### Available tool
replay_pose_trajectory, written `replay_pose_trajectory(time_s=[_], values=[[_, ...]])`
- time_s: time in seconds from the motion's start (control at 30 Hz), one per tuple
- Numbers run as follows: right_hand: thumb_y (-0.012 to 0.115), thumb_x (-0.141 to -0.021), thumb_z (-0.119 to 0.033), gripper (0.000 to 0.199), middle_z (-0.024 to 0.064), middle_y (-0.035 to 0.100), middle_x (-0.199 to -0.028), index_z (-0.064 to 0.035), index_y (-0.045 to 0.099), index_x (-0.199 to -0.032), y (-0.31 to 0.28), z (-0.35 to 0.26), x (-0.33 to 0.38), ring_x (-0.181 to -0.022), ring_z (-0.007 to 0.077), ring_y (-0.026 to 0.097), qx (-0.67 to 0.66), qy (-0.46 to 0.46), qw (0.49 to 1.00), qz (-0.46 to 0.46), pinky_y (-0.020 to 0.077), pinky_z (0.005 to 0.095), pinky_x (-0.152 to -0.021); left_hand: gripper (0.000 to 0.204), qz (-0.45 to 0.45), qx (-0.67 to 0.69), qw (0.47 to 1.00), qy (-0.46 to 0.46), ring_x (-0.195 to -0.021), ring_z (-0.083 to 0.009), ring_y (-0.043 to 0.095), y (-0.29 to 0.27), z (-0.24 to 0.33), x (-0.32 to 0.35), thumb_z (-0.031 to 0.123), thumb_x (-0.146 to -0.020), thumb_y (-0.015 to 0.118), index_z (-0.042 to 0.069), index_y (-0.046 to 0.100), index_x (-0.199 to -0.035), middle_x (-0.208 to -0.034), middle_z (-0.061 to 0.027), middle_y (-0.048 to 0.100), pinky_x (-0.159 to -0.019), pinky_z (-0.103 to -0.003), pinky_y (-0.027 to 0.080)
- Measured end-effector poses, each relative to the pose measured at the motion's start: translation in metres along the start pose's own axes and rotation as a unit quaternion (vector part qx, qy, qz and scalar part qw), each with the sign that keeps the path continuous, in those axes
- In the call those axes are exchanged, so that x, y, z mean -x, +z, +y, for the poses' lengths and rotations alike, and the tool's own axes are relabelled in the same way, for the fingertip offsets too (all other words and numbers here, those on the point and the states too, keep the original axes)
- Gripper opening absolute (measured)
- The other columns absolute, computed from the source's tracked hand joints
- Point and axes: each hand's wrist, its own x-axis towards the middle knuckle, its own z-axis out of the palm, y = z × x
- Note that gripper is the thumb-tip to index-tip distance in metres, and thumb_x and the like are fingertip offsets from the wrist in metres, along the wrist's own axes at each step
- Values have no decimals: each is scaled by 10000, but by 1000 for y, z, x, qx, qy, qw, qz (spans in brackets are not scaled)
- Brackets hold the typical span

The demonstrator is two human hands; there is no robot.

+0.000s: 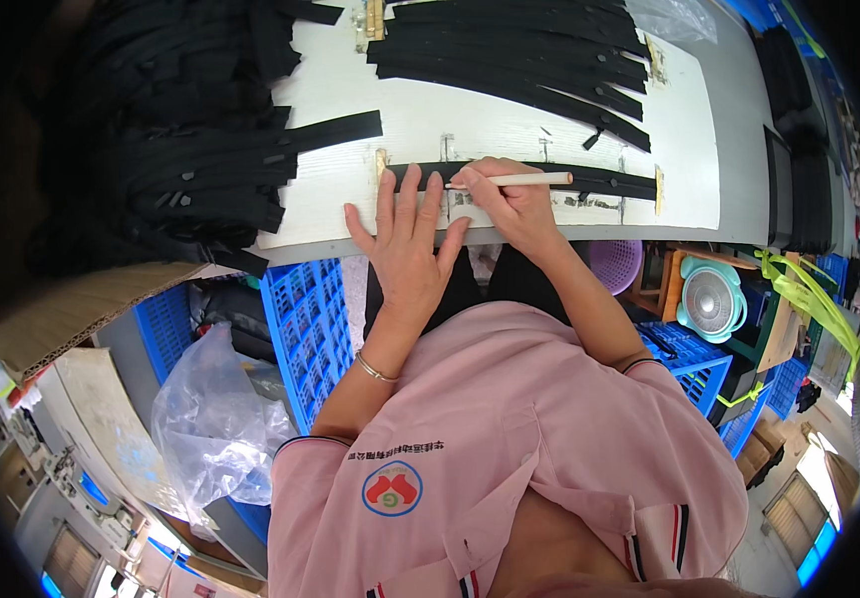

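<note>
From where I stood, the person's left hand [410, 234] lay palm down near the middle of the frame, fingers spread with a loose, wide grip pressing on a black strip [604, 181], while the right hand [519, 207] bent in from its right with the grip pinched around a white pen [539, 179], tip pointing left. I counted one pen, one bangle [376, 369] on the left wrist and one strip under the hands, stretched across the centre of the white-topped bench [325, 204]. Two heaps of similar strips sat there, a big pile [171, 130] upper left and a fanned bundle [510, 55] top centre.
</note>
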Motion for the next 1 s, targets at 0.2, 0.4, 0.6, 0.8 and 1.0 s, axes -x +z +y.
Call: replay_pose_trajectory(time_s=[0.2, 0.4, 0.6, 0.8, 1.0], values=[[617, -998, -92, 178, 84, 723, -826, 30, 728, -930, -1, 0, 0, -720, 176, 650, 43, -36, 998, 13, 506, 306, -656, 569, -1, 3, 1000, 5, -1515, -303, 327, 0, 1, 0, 396, -946, 714, 135, 600, -1439, -1539, -81, 505, -1190, -664, 21], [654, -954, -129, 164, 96, 712, -741, -6, 750, -904, -4, 2, -3, -629, 171, 651, 12, -46, 999, 6, 485, 288, -582, 560, -6, 4, 1000, 8, -1520, -308, 325, 1, 0, -1, 381, -944, 719, 132, 604, -1432, -1546, -83, 501, -1194, -658, 10], [553, -1029, -102, 253, 40, 696, -834, 27, 743, -921, -49, -11, 20, -669, 58, 523, -71, 61, 990, 109, 417, 224, -600, 555, -11, -4, 1000, 1, -1518, -314, 331, -1, 1, -1, 372, -944, 722, 123, 605, -1426, -1545, -88, 503, -1208, -630, 3], [601, -1014, -117, 230, 2, 566, -621, 19, 757, -914, -72, 14, 26, -576, 46, 478, 35, 47, 974, 217, 386, 238, -541, 562, -21, -3, 1000, 3, -1516, -318, 332, -3, 2, -1, 355, -943, 724, 116, 597, -1435, -1553, -96, 497, -1207, -630, -11], [578, -1045, -126, 249, -1, 598, -716, 25, 752, -952, -75, 17, 28, -627, 38, 484, 27, 47, 979, 197, 366, 221, -557, 540, -13, 29, 999, 22, -1482, -319, 381, 0, 34, -14, 311, -930, 738, 93, 614, -1408, -1531, -108, 515, -1219, -614, 72]])
